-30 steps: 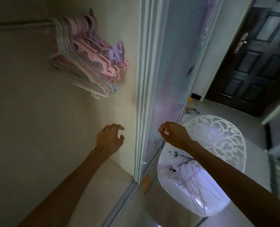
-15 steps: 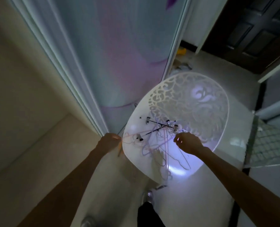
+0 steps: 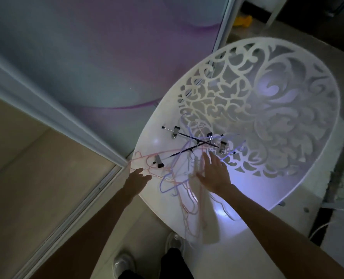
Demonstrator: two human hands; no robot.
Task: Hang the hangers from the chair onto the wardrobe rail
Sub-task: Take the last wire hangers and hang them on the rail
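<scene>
The hangers (image 3: pixel 179 174) lie in a loose tangle on the seat of the white chair (image 3: pixel 267 190): thin pink and lilac wire ones crossing each other, with two dark clip hangers (image 3: pixel 199 140) on top toward the carved, cut-out backrest. Several pink ends trail over the near edge of the seat.

My right hand (image 3: pixel 213 174) hovers flat over the middle of the pile, palm down, its fingers (image 3: pixel 206 159) spread and gripping nothing; I cannot tell whether the palm touches the wire beneath. My left hand (image 3: pixel 136 179) is at the seat's left edge, fingers (image 3: pixel 145 177) loosely extended and a little apart, just beside a pink hanger end, holding nothing that I can see.

Left of the chair stands the sliding wardrobe door (image 3: pixel 106 57), glossy with purple and blue swirls, and beside it the beige wardrobe floor (image 3: pixel 36 178). My shoes (image 3: pixel 124 262) show at the bottom on the pale floor. A yellow object (image 3: pixel 242 20) lies on the floor beyond the chair.
</scene>
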